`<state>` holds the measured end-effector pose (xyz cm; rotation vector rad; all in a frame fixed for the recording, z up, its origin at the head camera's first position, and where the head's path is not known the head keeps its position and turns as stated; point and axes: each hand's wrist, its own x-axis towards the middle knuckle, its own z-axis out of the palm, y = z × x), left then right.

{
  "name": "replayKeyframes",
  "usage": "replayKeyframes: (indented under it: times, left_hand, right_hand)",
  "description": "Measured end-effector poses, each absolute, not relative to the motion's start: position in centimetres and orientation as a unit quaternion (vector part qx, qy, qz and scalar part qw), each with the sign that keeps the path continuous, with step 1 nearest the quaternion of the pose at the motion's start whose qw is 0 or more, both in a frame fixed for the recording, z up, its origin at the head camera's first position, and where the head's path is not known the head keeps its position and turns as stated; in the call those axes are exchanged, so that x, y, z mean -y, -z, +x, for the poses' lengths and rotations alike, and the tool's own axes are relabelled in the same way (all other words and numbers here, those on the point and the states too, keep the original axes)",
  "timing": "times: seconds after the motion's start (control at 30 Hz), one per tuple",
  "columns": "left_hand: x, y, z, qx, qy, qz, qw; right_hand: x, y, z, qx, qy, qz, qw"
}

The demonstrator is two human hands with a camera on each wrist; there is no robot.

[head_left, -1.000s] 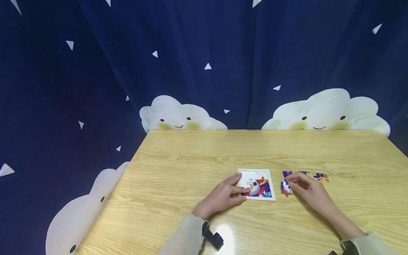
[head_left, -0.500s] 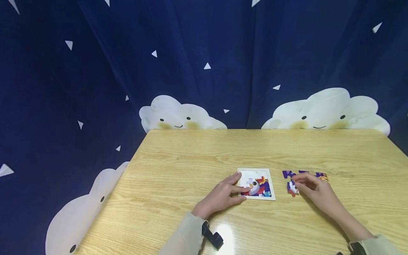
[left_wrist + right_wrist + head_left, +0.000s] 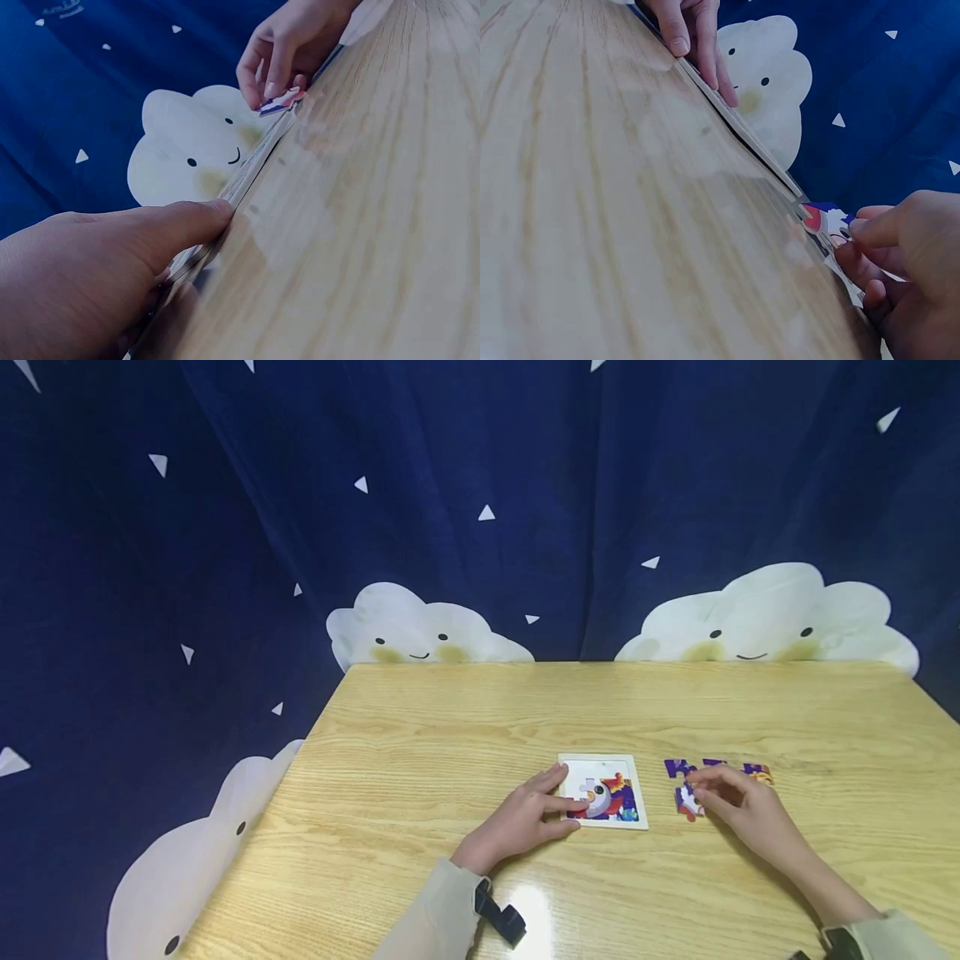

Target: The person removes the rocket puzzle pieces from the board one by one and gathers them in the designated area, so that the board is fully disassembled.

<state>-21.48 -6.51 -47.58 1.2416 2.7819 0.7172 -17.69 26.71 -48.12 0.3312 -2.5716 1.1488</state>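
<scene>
My left hand [image 3: 532,811] rests on the left side of a white-rimmed puzzle tray [image 3: 624,825], its fingers stretched over the surface and the thumb along the near edge. Part of a penguin picture [image 3: 597,802] fills the lower right of the tray; its upper left shows white backing. To the right, my right hand [image 3: 744,818] pinches a purple, white and red puzzle piece [image 3: 686,802] between thumb and fingers. In the right wrist view the puzzle piece [image 3: 819,217] stands tilted up at the fingertips, close over the table.
Beyond the right hand lie loose puzzle pieces: a purple one [image 3: 678,767] at left, another purple one [image 3: 714,763] in the middle, and a purple and orange one [image 3: 759,772] partly behind the fingers. The wooden table [image 3: 450,718] ends at a dark blue curtain [image 3: 480,460] with clouds.
Over the last second my right hand has shifted slightly right with the puzzle piece, away from the tray, then nearly stopped. The left hand has stayed in place on the tray.
</scene>
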Motion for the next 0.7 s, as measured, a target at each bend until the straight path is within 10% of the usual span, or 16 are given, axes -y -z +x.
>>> replayKeyframes:
  times: [0.7]
  left_hand:
    - [6.43, 47.59, -21.61, -0.890, -0.230, 0.394, 0.012]
  right_hand:
    - [-26.78, 48.42, -18.07, 0.908, -0.366, 0.110, 0.170]
